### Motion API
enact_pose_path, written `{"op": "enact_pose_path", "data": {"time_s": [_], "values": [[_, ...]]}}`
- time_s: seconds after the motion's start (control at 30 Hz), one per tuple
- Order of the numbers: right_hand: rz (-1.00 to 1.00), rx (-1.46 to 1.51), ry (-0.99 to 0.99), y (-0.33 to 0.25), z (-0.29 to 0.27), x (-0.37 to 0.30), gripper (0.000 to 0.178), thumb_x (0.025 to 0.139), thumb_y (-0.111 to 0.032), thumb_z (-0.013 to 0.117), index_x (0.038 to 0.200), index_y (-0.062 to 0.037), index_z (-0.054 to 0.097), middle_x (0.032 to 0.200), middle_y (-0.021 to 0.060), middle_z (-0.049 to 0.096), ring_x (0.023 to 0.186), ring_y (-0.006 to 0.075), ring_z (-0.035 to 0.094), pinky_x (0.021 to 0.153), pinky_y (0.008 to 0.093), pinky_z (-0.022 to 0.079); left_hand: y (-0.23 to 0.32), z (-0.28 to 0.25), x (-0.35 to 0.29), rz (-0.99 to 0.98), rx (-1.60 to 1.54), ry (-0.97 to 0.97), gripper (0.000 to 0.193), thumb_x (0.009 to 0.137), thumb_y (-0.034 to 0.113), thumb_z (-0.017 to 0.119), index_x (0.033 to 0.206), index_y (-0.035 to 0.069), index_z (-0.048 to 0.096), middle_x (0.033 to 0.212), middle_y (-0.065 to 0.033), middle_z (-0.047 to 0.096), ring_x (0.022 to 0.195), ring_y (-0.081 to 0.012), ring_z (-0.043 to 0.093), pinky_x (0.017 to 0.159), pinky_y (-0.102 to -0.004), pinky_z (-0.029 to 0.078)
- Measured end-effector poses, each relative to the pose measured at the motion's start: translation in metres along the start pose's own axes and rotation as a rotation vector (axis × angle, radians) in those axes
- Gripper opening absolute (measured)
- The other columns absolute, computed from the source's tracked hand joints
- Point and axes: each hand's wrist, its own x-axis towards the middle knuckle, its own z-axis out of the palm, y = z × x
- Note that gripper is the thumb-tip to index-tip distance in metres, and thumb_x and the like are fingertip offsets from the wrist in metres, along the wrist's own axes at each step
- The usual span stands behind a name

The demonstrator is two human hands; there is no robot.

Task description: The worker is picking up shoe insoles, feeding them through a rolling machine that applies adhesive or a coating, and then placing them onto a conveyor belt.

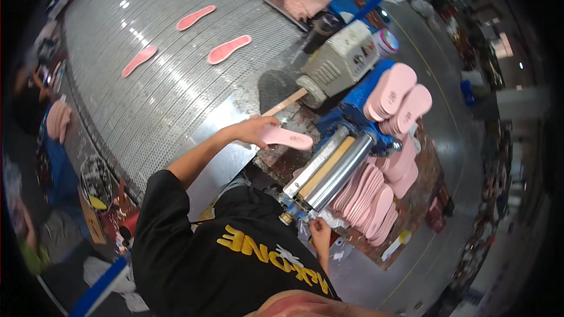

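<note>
My left hand (254, 131) is closed around one end of a pale pink insole (294, 139), held just left of a roller machine (338, 173). The insole's far end carries a small dark print. Beside the machine's near end, close to a brass-coloured knob (286, 218), is my right hand (319, 232), its fingers curled together; anything inside them is too small to make out. Right of the rollers, many pink insoles (367, 196) lean in an overlapping row. Two stacks of insoles (395, 91) rest on the blue part of the machine.
A wide mesh conveyor (176, 105) runs along the left, carrying three insoles (229, 50) with darker, shiny faces. A grey motor housing (341, 61) stands behind the rollers. Other people work across the conveyor, beside piles of pink pieces (306, 3). A blue bar crosses the top.
</note>
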Motion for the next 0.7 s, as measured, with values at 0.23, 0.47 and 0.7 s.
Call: {"op": "enact_pose_path", "data": {"time_s": [0.23, 0.47, 0.7], "values": [[0.181, 0.021, -0.225, 0.085, 0.001, 0.000, 0.008, 0.086, -0.004, 0.057, 0.089, 0.0036, 0.056, 0.080, 0.0031, 0.062, 0.072, 0.0076, 0.058, 0.064, 0.0219, 0.047, -0.072, 0.073, -0.125, -0.158, -1.597, 0.417, 0.057, 0.080, 0.002, 0.063, 0.132, 0.006, 0.040, 0.121, -0.0089, 0.056, 0.113, -0.0262, 0.053, 0.098, -0.0448, 0.043], [0.333, 0.001, -0.347, 0.107, 0.005, 0.019, 0.016, 0.082, -0.004, 0.058, 0.095, 0.0056, 0.059, 0.085, 0.0087, 0.066, 0.078, 0.0109, 0.060, 0.070, 0.0265, 0.048, -0.166, 0.047, -0.178, 0.032, -1.810, 1.242, 0.039, 0.086, 0.006, 0.057, 0.123, 0.004, 0.045, 0.122, -0.0143, 0.053, 0.113, -0.0305, 0.053, 0.100, -0.0477, 0.044], [0.200, -0.142, -0.384, 0.106, -0.007, 0.022, 0.017, 0.082, -0.010, 0.060, 0.086, 0.0059, 0.060, 0.078, 0.0048, 0.065, 0.065, 0.0110, 0.058, 0.059, 0.0278, 0.047, -0.229, -0.031, -0.266, -0.109, -1.750, 1.634, 0.039, 0.092, 0.018, 0.054, 0.126, 0.002, 0.044, 0.134, -0.0148, 0.046, 0.120, -0.0306, 0.050, 0.102, -0.0447, 0.042]]}}
